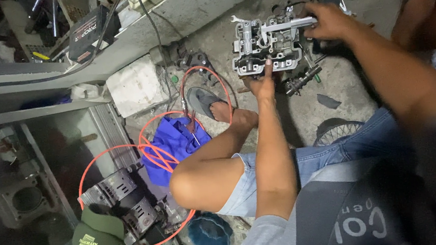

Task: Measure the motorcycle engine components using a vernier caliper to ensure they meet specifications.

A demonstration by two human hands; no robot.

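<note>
Left hand (pixel 263 83) fingertip on engine head (pixel 266 46) — right hand (pixel 328 21) grip clamped on wrench (pixel 288 24).

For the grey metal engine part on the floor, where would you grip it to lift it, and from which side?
Probably by the two short ends of the engine part, from above. It lies flat on the concrete floor, open face up; the left hand presses its near edge and the right hand holds a tool across its top.

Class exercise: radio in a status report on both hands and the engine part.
Left hand pressing engine head near edge. Right hand gripping metal tool on top. Loose parts beside it.
</note>
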